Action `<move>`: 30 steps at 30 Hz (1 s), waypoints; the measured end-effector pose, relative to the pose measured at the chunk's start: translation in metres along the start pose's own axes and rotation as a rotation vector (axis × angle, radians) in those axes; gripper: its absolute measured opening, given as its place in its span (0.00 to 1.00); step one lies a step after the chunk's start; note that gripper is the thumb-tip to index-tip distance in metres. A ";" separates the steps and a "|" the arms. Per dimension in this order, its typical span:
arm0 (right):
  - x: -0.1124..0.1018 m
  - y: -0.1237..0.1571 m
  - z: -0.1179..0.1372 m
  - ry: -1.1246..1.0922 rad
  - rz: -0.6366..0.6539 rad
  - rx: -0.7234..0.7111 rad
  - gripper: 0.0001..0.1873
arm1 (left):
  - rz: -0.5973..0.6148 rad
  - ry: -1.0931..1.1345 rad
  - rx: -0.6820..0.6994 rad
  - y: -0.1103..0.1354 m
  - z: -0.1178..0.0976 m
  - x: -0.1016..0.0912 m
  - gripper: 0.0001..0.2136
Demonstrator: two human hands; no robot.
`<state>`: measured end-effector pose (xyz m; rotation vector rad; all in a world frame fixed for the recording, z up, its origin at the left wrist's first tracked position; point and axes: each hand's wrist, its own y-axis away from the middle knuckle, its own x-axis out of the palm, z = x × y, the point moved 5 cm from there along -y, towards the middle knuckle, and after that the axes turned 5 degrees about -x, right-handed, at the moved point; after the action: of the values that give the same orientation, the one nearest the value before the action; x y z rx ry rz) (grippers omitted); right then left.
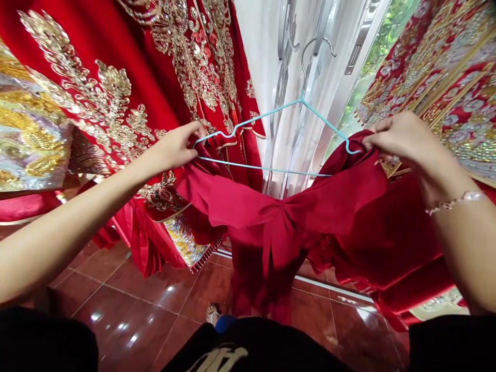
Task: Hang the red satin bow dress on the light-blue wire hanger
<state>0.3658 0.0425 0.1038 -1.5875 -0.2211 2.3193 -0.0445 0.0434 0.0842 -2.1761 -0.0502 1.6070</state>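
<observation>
Right of the pleated white fabric curtain (253, 46) stands a silver metal window frame (346, 85) with a clear glass pane (366, 85) showing green foliage (399, 23) beyond. Below the curtain, a pale straight strip (318, 284) crosses glossy reddish-brown floor tiles (127, 289), which carry bright white light reflections (123, 326).

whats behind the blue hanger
Behind the hanger, a white curtain, metal poles and, at left, a gold-embroidered red garment show. The dress covers whatever lies directly behind it.

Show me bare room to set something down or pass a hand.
Floor tiles lie bare between the left black sleeve and the red pleated cloth. Through the blue hanger, an opening looks passable. Embroidered garments crowd both sides, the dress the centre.
</observation>
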 end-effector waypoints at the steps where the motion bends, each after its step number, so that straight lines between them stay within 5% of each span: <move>1: 0.000 -0.004 0.007 0.113 0.049 -0.047 0.10 | 0.009 0.081 -0.018 0.000 0.006 0.003 0.10; 5: 0.001 -0.020 0.024 0.416 0.208 -0.150 0.13 | -0.028 0.265 -0.072 0.009 0.029 0.015 0.14; 13: 0.025 -0.030 0.009 -0.005 0.326 -0.022 0.07 | 0.021 0.303 0.146 0.037 0.041 0.047 0.08; 24: 0.059 -0.019 0.039 0.062 0.493 -0.277 0.07 | 0.197 0.435 0.190 0.044 0.031 0.064 0.09; 30: 0.071 -0.012 0.047 -0.117 0.574 -0.250 0.06 | 0.256 0.458 0.207 0.043 0.028 0.065 0.11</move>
<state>0.3013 0.0807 0.0628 -1.8202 -0.0900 2.9199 -0.0581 0.0313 0.0035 -2.3954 0.5258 1.1305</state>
